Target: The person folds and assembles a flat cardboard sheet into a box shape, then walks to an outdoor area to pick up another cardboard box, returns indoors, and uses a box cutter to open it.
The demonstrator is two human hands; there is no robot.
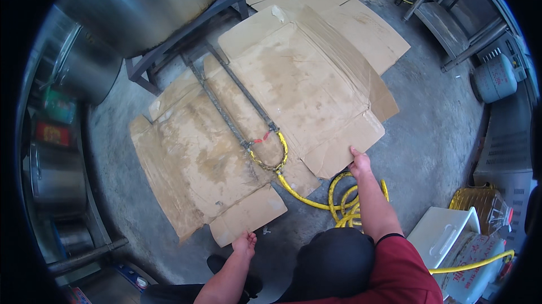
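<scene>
A big flat sheet of brown cardboard (322, 72) lies in the middle of the grey concrete floor (429, 134). It has wet-looking brown stains, creases and flaps along its sides. The left hand (244, 244) has its fingers pressed together, pinching the edge of the near flap. The right hand (360, 164) pinches the corner of the flap on the right, with its thumb on top.

On top of the cardboard lie two long dark metal pipes (243, 89), side by side, and their far ends point at a dark metal stand (186, 27). A big shiny steel tank (130, 5) sits on that stand. The near ends join a yellow hose (305, 198), which bends round like a U, then runs over the floor to a loose coil beside the right arm. Small red bits (258, 141) show by the pipe ends.

More tan cardboard sheets (364, 33) lie on the floor at the back. Round steel pots (59, 177) stand along the left side. On the right are a steel table (446, 27), a white gas bottle (495, 81), a clear plastic jug of yellow liquid (480, 205) and a white plastic box (443, 233)
</scene>
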